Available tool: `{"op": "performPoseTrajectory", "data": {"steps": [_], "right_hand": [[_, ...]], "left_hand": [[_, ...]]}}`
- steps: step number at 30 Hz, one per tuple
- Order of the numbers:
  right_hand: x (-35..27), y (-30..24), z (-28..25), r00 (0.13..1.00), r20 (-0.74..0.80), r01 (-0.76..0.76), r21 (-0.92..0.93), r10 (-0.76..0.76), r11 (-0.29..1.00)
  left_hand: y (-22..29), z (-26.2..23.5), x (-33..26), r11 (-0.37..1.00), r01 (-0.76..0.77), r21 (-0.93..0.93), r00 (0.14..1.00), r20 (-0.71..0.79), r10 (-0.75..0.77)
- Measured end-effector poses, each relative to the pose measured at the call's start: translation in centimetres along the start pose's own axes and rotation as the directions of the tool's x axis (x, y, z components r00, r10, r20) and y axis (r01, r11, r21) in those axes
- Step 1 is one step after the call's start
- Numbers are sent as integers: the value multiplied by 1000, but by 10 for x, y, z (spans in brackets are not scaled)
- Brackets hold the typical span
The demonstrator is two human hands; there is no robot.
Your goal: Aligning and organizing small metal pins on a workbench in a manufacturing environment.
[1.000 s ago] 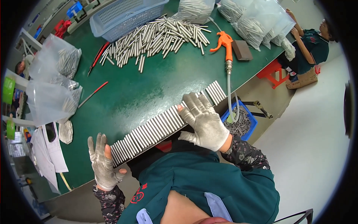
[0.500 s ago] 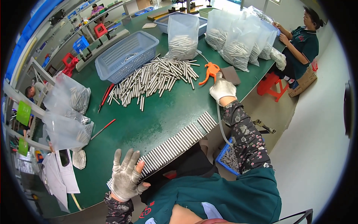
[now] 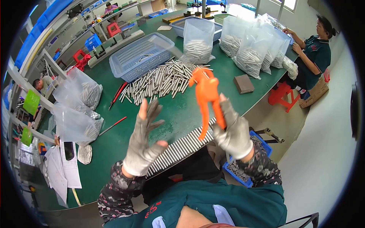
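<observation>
My right hand (image 3: 236,137), in a grey-white glove with some bare fingertips, is wrapped round an orange air blow gun (image 3: 207,93), held up over the near right part of the green table (image 3: 152,114). My left hand (image 3: 141,144), gloved alike, hangs over the left part of a row of metal pins (image 3: 178,151) with its fingers spread and nothing in them. Side by side, the pins lie along the table's near edge, and the gloves and gun hide part of the row. A loose heap of metal pins (image 3: 161,80) lies farther back.
Behind the heap stands a blue plastic basket (image 3: 150,64). Bags of pins (image 3: 249,60) crowd the back right, others (image 3: 78,121) the left. A brown block (image 3: 243,83), red-handled tweezers (image 3: 118,95) and a blue bin (image 3: 239,173) below also show. A co-worker (image 3: 319,49) sits far right.
My right hand has lifted the air gun from beside the brown block and brought it nearer, over the row. My left hand has risen and moved forward. The view has shifted slightly.
</observation>
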State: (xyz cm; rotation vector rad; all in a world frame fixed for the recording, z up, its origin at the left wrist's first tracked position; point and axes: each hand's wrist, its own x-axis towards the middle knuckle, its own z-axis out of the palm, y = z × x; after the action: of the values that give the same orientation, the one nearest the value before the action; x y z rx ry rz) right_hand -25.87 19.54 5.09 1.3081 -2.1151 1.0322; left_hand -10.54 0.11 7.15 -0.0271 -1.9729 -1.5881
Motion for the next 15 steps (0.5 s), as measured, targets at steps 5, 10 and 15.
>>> {"op": "performPoseTrajectory", "data": {"steps": [5,10,15], "right_hand": [[-42,-36,-7,978,208,-4,111,-20,994],[-47,-23,-15,509,847,-858,486,151,164],[-60,-11,-51,538,842,-805,527,40,-273]], "left_hand": [[1,36,28,770,238,-592,936,-73,-346],[-6,87,33,615,234,-753,938,8,-348],[-3,104,55,791,356,-497,880,464,-104]]}}
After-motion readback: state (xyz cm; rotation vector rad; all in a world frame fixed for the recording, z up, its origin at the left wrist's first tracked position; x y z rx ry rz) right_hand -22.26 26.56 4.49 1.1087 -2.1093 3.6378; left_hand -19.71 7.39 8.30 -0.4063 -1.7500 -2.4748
